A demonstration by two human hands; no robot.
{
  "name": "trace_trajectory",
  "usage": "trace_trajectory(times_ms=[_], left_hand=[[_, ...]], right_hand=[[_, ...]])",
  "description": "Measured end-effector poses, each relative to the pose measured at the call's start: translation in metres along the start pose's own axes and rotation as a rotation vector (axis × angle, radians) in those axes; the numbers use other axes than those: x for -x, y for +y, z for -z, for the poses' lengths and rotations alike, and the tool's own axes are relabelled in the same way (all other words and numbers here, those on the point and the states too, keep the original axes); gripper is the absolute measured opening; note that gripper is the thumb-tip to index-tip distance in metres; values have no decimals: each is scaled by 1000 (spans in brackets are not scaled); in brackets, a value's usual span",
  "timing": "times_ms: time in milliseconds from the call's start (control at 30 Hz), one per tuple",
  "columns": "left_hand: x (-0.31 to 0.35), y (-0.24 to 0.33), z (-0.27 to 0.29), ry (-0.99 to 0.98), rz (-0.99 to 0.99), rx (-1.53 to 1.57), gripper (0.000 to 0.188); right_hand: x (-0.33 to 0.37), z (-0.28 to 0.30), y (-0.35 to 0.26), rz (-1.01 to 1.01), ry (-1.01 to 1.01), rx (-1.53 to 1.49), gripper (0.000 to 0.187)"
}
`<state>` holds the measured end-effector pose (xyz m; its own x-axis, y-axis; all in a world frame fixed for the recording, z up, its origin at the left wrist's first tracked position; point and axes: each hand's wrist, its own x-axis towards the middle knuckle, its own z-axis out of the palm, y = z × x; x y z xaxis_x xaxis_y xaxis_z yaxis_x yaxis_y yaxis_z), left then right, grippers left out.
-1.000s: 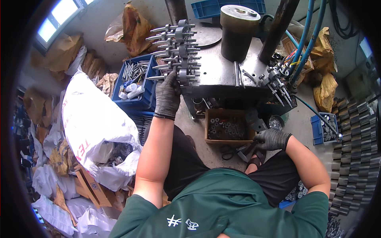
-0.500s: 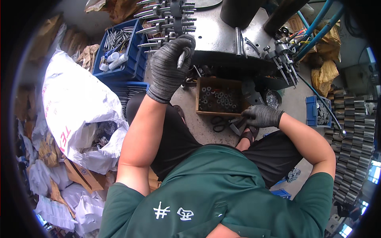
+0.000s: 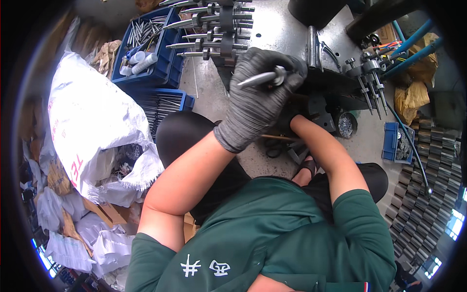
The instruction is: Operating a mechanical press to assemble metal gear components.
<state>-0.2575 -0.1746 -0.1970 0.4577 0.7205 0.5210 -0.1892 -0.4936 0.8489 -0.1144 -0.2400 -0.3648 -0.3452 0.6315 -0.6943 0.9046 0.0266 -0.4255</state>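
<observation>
My left hand (image 3: 258, 102), in a grey glove, is closed around a metal shaft (image 3: 258, 80) with a round collar, lifted above the front edge of the metal bench. The shaft's tapered end points left. Behind and below it, my gloved right hand (image 3: 288, 119) reaches down at the wooden box (image 3: 278, 137) under the bench. Its fingers are hidden by my left hand, so what they touch does not show. Beyond my left hand, a dark upright holder (image 3: 226, 24) carries several similar shafts with collars.
A steel tube (image 3: 312, 46) and pliers (image 3: 330, 54) lie on the bench (image 3: 279, 36). More shafts (image 3: 372, 80) hang at its right end. Blue bins (image 3: 168, 61) of metal parts and a white sack (image 3: 92, 121) stand left. A round tin (image 3: 346, 124) sits under the bench; stacked metal pieces (image 3: 428, 170) stand right.
My left hand has moved right and nearer with the shaft, away from the holder. My right hand has gone forward from beside the box and now lies mostly behind my left hand.
</observation>
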Motion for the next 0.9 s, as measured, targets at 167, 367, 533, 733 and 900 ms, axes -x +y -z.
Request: trace_trajectory(times_ms=[167,367,533,733,900], left_hand=[[15,-1,-25,-185,204,-118,24],[33,-25,-52,-189,833,333,22],[34,-35,-61,9,953,538,22],[31,-21,-64,65,1093,669,24],[41,-20,-71,1,1040,577,21]], right_hand=[[2,-7,-12,45,-7,-50,40],[23,-26,-20,65,7,-103,39],[29,-28,-14,102,26,-114,39],[51,-40,-1,129,37,-135,38],[74,-56,1,154,41,-170,38]])
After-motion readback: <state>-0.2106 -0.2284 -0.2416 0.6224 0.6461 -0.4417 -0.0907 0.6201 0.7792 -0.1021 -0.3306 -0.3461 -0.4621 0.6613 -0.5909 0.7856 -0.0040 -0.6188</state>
